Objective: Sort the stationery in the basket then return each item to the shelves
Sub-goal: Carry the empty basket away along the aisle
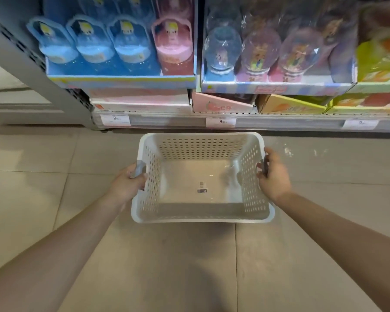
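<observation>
A white perforated plastic basket (202, 218) is held in front of me over the tiled floor. Nothing lies inside it except a small barcode sticker (202, 187) on its bottom. My left hand (127, 184) grips the grey handle on the basket's left side, thumb over the rim. My right hand (274, 174) grips the grey handle on its right side. The shelves (167, 119) stand just beyond the basket's far edge.
The shelf unit holds blue and pink boxed figurines (92, 41) at the left and snow-globe toys (259, 50) at the right, with flat pink and yellow boxes beneath. Price tags (221, 122) line the shelf edge. A grey upright post (32, 57) stands at the left. Beige floor tiles surround me.
</observation>
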